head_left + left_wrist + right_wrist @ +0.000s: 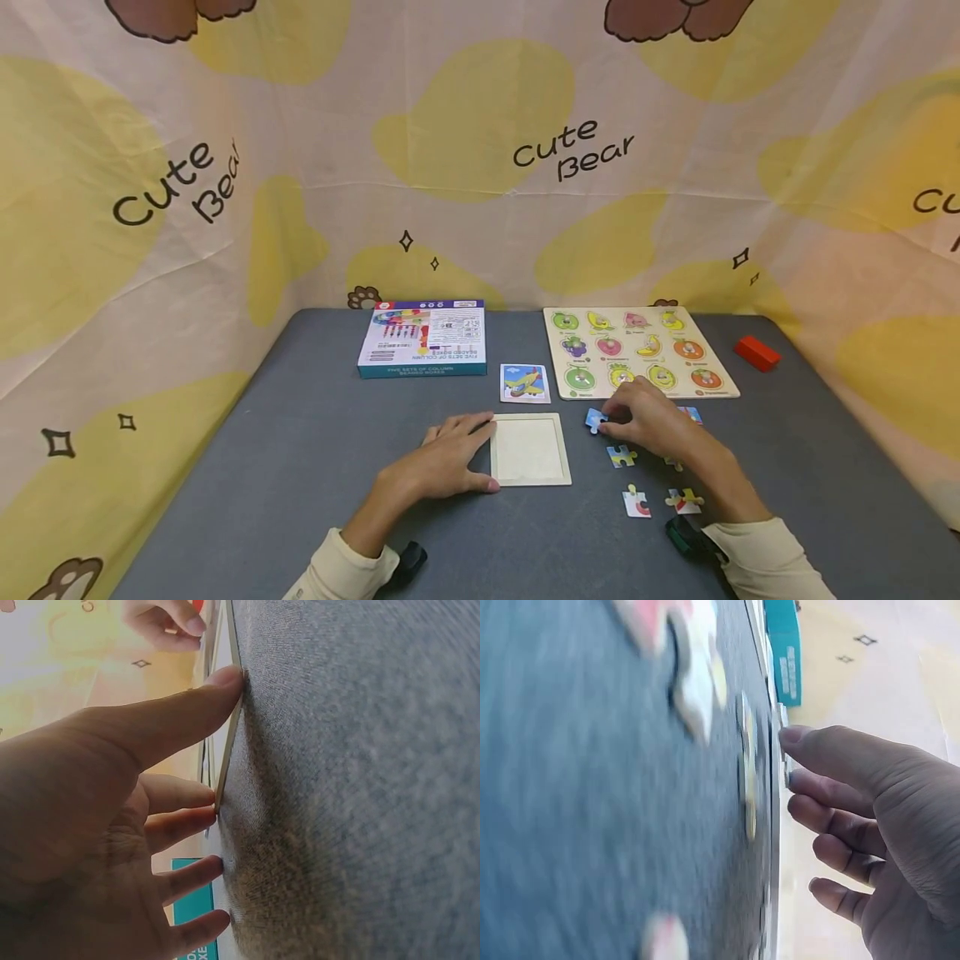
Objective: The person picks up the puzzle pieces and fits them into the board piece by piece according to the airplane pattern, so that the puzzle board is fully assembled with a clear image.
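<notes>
My right hand (652,419) pinches a blue jigsaw puzzle piece (595,420) between thumb and index finger, to the right of the tray. In the right wrist view its other fingers curl loosely. The left hand (447,460) rests against the left side of a square, shallow wooden puzzle tray (531,450), its thumb at the near corner and index finger at the far one. Fingers of that hand look mostly straight in the left wrist view. More pieces lie below the right hand: a blue-yellow piece (621,456), a white-red piece (636,503) and a yellow-red piece (684,502).
Behind the tray lies a picture card (524,384) with a yellow airplane. A fruit board (561,367) stands at the back right, a boxed game (423,342) at the back left. Far right is a red block (757,353). Another piece (691,414) shows partly behind the right hand.
</notes>
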`<control>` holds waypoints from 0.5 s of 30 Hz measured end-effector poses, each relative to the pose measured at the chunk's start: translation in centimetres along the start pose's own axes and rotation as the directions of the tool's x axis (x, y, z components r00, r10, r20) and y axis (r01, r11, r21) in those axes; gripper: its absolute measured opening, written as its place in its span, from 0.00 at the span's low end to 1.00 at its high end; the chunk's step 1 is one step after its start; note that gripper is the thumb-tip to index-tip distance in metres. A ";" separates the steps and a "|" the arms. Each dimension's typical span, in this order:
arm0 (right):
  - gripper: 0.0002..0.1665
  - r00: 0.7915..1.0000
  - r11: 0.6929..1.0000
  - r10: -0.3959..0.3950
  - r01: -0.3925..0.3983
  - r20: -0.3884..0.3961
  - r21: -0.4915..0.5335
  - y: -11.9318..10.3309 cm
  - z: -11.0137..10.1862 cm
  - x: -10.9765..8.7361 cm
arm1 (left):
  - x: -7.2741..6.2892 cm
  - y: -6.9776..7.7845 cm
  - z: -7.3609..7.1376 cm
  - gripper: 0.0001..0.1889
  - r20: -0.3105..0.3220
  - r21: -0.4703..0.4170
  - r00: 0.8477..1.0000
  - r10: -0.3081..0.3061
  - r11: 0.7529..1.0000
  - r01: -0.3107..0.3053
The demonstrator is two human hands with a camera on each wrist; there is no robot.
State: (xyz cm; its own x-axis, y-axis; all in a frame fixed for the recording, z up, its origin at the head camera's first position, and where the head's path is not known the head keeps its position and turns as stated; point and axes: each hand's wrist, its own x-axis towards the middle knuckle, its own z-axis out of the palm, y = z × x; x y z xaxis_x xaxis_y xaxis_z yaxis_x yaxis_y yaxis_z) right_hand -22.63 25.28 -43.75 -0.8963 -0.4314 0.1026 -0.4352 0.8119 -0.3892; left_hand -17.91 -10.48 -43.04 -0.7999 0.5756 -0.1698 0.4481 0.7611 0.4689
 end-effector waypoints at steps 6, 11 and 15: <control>0.11 0.999 0.999 -0.034 0.033 -0.009 -0.019 -2.0 0.4 0.7 | -0.2 0.0 0.0 0.45 0.002 -0.007 1.000 0.012 1.000 -0.012; 0.11 0.995 0.995 -0.096 0.096 -0.012 -0.018 -3.6 0.8 1.7 | -0.1 -0.1 0.0 0.45 0.003 -0.013 1.000 0.006 1.000 -0.006; 0.13 0.992 0.992 -0.128 0.128 -0.010 -0.018 -4.9 1.5 2.4 | -0.1 -0.1 0.0 0.46 0.007 -0.007 1.000 0.001 1.000 -0.001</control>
State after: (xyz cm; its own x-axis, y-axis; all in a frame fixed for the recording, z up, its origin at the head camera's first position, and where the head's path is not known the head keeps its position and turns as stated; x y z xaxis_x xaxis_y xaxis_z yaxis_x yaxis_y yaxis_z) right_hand -22.54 19.64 -42.93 -0.8340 -0.5279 0.1606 -0.5478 0.7568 -0.3567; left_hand -17.88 -10.56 -43.08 -0.7967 0.5785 -0.1750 0.4463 0.7584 0.4750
